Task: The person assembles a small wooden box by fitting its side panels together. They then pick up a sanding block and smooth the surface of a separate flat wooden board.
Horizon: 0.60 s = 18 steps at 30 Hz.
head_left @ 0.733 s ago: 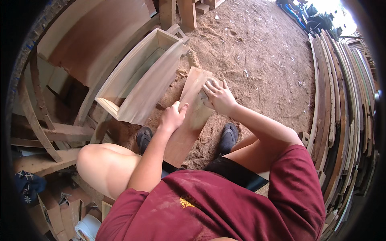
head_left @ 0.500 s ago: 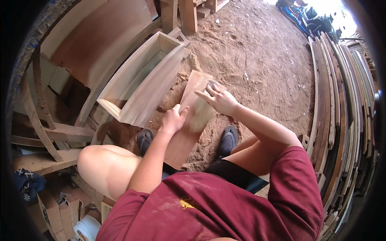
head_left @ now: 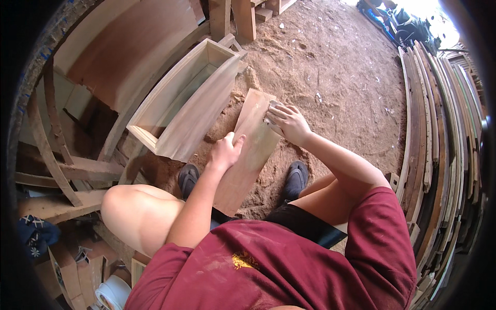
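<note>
While I sit with knees apart, board [head_left: 247, 163] lies between my legs, slanting from near my lap, far and slightly right. Its broad face is up; near part reddish brown, far part paler. Can't tell what props it underneath. My left hand [head_left: 225, 152] grasps the board's left edge around mid-length, thumb up on the face side, the other fingers curled and partly hidden. My right hand [head_left: 290, 124] is at the far right edge of the board, fingers bent over a small greyish pad [head_left: 271, 105], gripping it against the wood. Pad mostly covered by the fingers, exact kind unclear.

Left of the board, just beside it, is an open long wooden box [head_left: 204, 116], hollow side up, tilted. Farther left, a large brown panel [head_left: 126, 51] leans among curved timbers. Near left: blue cloth [head_left: 37, 237] with white marks, white bucket [head_left: 114, 293]. My dark left shoe [head_left: 188, 178] and right shoe [head_left: 296, 174] flank the board on the dusty brown floor [head_left: 343, 67]. Right side: long stack of planks [head_left: 416, 129]. Far right, dark bundle [head_left: 411, 27] beside bright light.
</note>
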Each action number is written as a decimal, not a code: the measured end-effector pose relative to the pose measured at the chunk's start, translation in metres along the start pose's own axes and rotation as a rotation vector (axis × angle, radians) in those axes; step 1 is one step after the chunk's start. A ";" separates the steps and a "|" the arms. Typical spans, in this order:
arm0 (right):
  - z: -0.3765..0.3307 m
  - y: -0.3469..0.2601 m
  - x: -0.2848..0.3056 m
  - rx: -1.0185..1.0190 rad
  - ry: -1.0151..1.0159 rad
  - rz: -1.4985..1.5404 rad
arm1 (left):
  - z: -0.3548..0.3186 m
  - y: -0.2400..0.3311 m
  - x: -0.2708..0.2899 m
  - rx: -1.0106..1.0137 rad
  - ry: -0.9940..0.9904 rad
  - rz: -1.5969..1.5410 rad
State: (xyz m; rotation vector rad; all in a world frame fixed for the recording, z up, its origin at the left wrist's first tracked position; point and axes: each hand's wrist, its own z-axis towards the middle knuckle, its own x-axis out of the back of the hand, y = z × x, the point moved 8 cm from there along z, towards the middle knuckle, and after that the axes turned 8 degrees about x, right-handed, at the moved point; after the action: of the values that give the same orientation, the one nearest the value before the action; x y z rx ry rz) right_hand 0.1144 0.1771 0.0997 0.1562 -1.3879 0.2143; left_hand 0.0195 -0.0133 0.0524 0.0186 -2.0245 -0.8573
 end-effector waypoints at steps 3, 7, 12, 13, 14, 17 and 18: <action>0.005 -0.005 0.002 0.003 -0.013 0.008 | -0.001 -0.003 0.001 -0.001 0.013 -0.005; 0.000 0.003 -0.003 0.052 0.007 0.102 | 0.000 0.000 0.001 0.017 -0.019 0.010; -0.004 -0.037 -0.026 0.086 -0.211 -0.232 | -0.002 -0.003 0.000 0.021 0.015 -0.009; -0.010 -0.066 -0.027 0.179 -0.206 -0.172 | 0.000 0.001 0.000 0.004 0.017 -0.008; -0.010 -0.085 -0.025 0.230 -0.192 -0.125 | 0.000 0.001 0.001 -0.001 0.023 -0.005; -0.009 -0.102 -0.017 0.367 -0.144 -0.045 | 0.000 0.000 0.002 -0.015 0.011 -0.010; -0.005 -0.075 -0.026 0.284 -0.251 -0.242 | 0.000 0.000 0.003 -0.021 -0.001 -0.014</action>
State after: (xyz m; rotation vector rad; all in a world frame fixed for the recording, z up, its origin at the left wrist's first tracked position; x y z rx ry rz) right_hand 0.1326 0.1035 0.0743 0.6004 -1.5674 0.1930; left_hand 0.0182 -0.0142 0.0546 0.0203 -2.0188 -0.8873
